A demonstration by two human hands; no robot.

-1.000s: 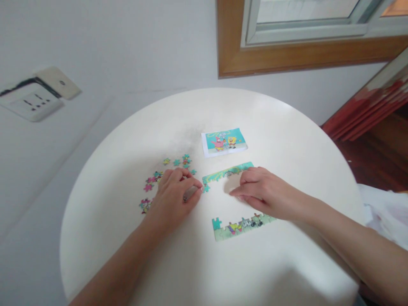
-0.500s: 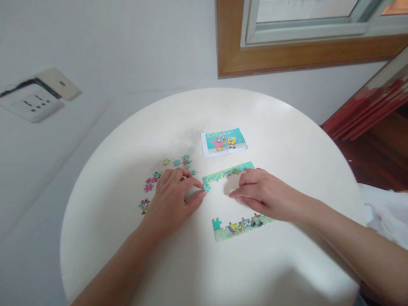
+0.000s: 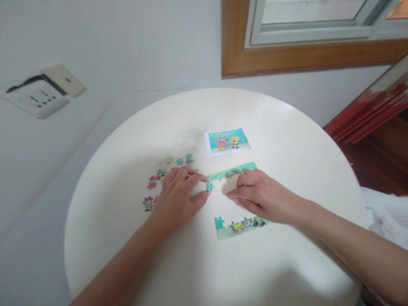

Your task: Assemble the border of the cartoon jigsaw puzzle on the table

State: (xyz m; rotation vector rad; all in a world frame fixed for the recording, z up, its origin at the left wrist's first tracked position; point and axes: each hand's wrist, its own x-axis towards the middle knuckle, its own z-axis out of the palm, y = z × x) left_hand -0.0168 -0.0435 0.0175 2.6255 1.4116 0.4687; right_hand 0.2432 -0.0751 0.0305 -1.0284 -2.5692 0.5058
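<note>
My left hand (image 3: pixel 181 193) has its thumb and index finger at the left edge of a teal puzzle piece (image 3: pixel 210 186), which sits at the lower left corner of the puzzle's top strip (image 3: pixel 232 171). My right hand (image 3: pixel 259 193) rests over the right part of the puzzle, fingers bent together; whether it holds anything is hidden. Below lies the bottom strip (image 3: pixel 239 226), with a teal piece (image 3: pixel 219 222) at its left end. Loose pieces (image 3: pixel 152 185) lie left of my left hand, some partly covered by it.
A printed picture card (image 3: pixel 228 142) lies beyond the puzzle on the round white table (image 3: pixel 105 178). A wall socket (image 3: pixel 41 100) is at the left, a wood-framed window (image 3: pixel 306 57) behind, and a red curtain (image 3: pixel 357 114) at the right.
The whole view has shifted slightly. My left thumb and index finger have moved a little apart, showing more of the teal piece. My right hand has moved slightly left over the puzzle.
</note>
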